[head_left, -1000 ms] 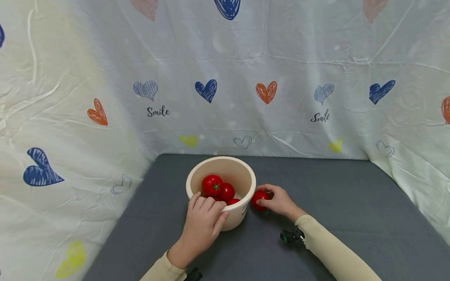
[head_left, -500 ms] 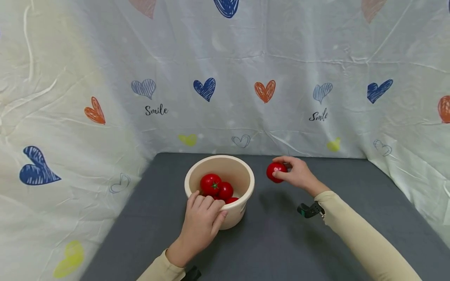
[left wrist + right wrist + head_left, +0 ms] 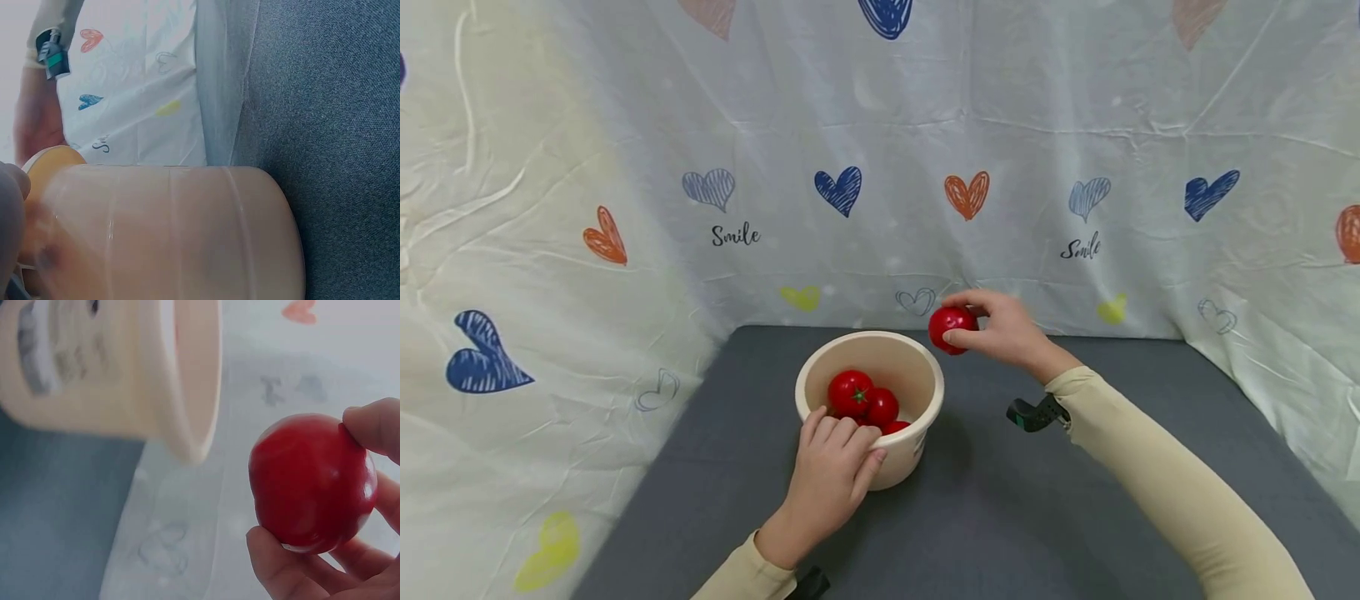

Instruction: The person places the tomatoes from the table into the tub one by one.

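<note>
A cream bucket (image 3: 891,471) stands on the dark grey table, with several red tomatoes (image 3: 851,394) inside; some are partly hidden behind the near rim. My left hand (image 3: 827,475) grips that near rim, fingers over the edge and thumb outside. In the left wrist view the bucket's side (image 3: 175,231) fills the lower part. Above and just right of the bucket, my right hand (image 3: 1003,332) pinches a tomato (image 3: 951,329) between thumb and fingers. The right wrist view shows this tomato (image 3: 312,481) apart from the bucket's rim (image 3: 181,381).
The grey cloth-covered table (image 3: 1075,500) stretches out around the bucket. Behind it and on the left hangs a white curtain (image 3: 1015,125) printed with hearts and "Smile". A black device (image 3: 1037,412) is strapped to the right wrist.
My right hand has picked the tomato up from beside the bucket, lifted it off to the right, then brought it higher and back left near the rim. The left hand stays on the rim.
</note>
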A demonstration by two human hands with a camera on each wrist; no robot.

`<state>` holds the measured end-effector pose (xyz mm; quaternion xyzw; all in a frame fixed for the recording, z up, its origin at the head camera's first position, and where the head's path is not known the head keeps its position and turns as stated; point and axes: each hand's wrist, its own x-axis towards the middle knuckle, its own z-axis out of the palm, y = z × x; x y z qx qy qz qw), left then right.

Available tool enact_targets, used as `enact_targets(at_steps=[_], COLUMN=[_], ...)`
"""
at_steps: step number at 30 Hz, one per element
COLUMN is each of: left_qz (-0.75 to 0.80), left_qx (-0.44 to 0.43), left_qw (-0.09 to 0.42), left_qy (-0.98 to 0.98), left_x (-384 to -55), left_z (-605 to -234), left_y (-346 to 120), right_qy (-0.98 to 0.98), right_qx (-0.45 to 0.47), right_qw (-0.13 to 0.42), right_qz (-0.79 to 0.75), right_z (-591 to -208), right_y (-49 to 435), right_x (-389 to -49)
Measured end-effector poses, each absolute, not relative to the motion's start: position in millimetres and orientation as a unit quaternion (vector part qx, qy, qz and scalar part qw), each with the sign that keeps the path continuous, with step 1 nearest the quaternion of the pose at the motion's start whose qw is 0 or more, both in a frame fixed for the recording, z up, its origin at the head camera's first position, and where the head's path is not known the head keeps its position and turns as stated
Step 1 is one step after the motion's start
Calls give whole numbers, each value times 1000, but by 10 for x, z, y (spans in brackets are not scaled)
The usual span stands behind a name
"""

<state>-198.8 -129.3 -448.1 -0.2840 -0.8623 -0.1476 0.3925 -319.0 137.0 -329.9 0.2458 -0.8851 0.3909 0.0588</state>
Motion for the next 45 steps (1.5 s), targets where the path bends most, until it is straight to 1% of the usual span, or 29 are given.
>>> enact_targets(at_steps=[3,8,19,23,31,41,45], left_qz=[-147,-145,-139,-138,-137,-137,-138], left_qx=[-285,-285,-281,-284,-286,-282,-284], left_qw=[393,390,381,392,407,398,405], left_qy=[-862,-864,-870,-864,-857,-862,-858], left_x=[-1990,-1994,-1997,-1998,-1992,-1988,-1991], left_z=[-4477,-4485,-4495,-4502,-4497,-4505,-4496], left_y=[-1295,-1304,-1308,-1305,-1296,-1300,-1291], right_qy=[-875,-864,-872,-878,-877,-878,-878], right_qx=[283,327,362,359,358,354,347], right_qw=[67,57,-4,-24,-34,-21,-20], right_qz=[388,379,329,316,319,321,329], right_z=[-3292,-3344,-3596,-3673,-3724,-3776,-3788], right_y=[1199,928,513,453,419,419,420], right_x=[-3165,-3113,-3040,-3025,-3003,-3028,-3031])
